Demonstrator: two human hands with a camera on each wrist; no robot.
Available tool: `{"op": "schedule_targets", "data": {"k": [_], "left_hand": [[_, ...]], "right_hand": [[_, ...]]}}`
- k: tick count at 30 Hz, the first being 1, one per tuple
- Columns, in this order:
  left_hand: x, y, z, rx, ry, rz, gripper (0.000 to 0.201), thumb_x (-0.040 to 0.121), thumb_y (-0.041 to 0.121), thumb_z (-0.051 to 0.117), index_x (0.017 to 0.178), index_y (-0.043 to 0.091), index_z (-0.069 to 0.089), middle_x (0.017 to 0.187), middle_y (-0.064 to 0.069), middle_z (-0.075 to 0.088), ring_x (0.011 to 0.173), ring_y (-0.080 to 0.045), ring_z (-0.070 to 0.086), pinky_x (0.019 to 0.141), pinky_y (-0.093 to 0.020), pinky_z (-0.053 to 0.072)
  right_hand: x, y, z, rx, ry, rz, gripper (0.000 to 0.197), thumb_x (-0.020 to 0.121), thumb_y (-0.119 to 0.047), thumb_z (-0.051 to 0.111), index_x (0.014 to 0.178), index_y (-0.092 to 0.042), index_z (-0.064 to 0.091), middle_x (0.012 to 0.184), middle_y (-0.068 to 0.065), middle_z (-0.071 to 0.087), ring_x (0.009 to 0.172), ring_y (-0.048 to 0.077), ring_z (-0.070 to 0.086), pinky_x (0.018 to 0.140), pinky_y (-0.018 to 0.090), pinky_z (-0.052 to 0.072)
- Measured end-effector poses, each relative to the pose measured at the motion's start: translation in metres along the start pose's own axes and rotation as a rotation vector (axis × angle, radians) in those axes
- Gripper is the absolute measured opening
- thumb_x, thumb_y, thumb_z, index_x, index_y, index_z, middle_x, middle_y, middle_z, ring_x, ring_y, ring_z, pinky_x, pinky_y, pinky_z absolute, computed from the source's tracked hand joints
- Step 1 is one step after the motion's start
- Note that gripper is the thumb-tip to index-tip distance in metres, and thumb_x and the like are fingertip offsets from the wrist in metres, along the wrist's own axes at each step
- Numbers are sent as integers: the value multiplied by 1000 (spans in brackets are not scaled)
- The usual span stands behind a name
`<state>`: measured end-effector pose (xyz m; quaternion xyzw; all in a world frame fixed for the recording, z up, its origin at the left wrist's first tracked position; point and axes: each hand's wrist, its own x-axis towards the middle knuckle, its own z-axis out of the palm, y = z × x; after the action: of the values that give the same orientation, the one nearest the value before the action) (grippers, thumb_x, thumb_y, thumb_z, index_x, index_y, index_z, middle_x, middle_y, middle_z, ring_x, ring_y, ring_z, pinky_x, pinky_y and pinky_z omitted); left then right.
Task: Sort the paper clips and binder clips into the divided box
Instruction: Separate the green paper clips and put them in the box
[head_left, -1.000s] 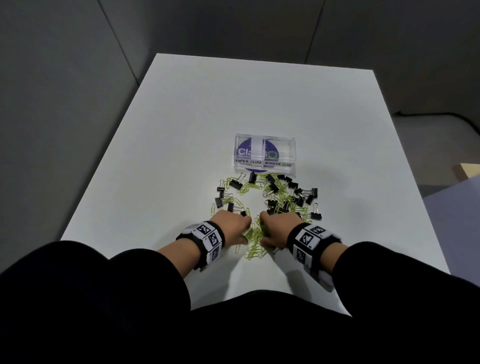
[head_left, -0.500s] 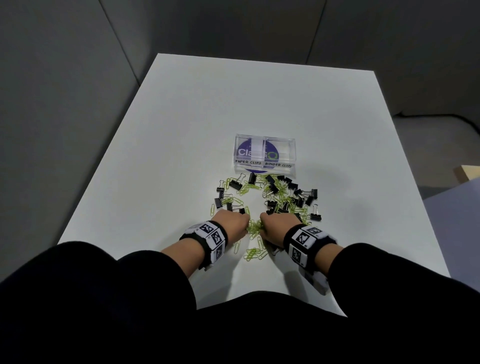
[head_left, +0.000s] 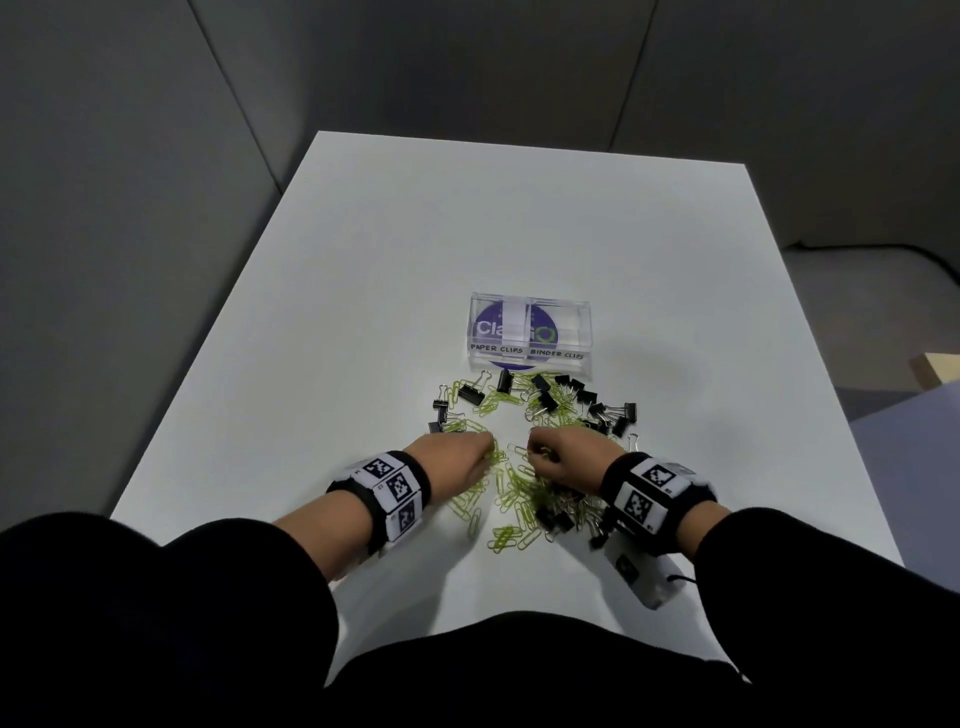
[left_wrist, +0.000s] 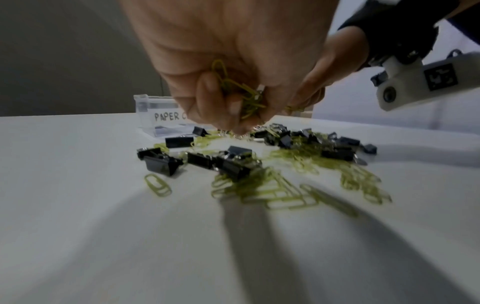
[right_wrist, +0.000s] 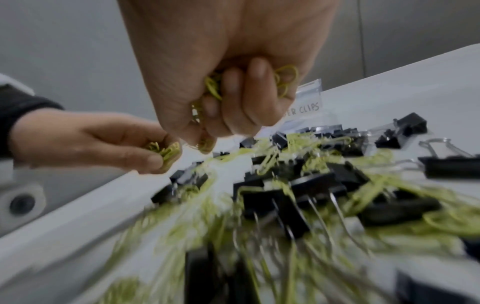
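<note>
The left hand (left_wrist: 233, 61) has its fingers (left_wrist: 207, 96) curled tight round a bunch of green paper clips (left_wrist: 241, 90). The right hand (right_wrist: 223, 67) does likewise, its clips (right_wrist: 213, 88) poking out between bent fingers (right_wrist: 257, 82); the blur hides how many. Loose paper clips and binder clips (head_left: 582, 405) lie mixed near the table's (head_left: 363, 260) front edge, with the box (head_left: 530, 332) just behind them, toward the middle.
</note>
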<state>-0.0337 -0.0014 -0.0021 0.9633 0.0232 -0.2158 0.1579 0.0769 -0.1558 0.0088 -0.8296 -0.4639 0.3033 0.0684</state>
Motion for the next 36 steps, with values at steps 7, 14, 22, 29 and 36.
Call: {"op": "schedule_targets", "data": {"k": [7,14,22,29,36], "left_hand": [[13,-21,-56,-159,107,-60,28,100,24,38,114,4,53,108,-14,62,90,-25,57,77,-29,43],[44,-45,-114,-65,174,-136,31,99,21,39,117,1,54,114,-19,62,104,-32,57,83,-32,42],[73,-75,-119,-55,118,-237,28,98,16,40,118,3,54,116,-18,61,106,-32,57,86,-35,43],[96,-80,-120,-96,138,-205,26,97,16,40,115,3,55,114,-17,61,103,-32,58,85,-36,44],[127,-56,-120,-57,113,-122,26,97,15,42,117,4,55,118,-17,59,107,-32,57,87,-38,46]], "right_hand": [[22,-9,-65,115,183,18,23,96,-23,45,102,-7,59,90,1,59,75,15,54,73,24,47],[88,-8,-90,39,317,196,21,93,-16,42,97,-1,55,94,17,63,75,26,50,65,30,39],[144,-7,-93,-62,331,226,20,94,-9,39,105,0,53,105,21,57,74,27,45,66,33,37],[146,-10,-92,32,232,97,33,90,-16,55,122,-6,53,121,15,55,110,31,54,92,38,44],[115,0,-104,21,337,93,26,94,-14,48,117,-8,57,114,12,61,102,28,59,86,35,46]]}}
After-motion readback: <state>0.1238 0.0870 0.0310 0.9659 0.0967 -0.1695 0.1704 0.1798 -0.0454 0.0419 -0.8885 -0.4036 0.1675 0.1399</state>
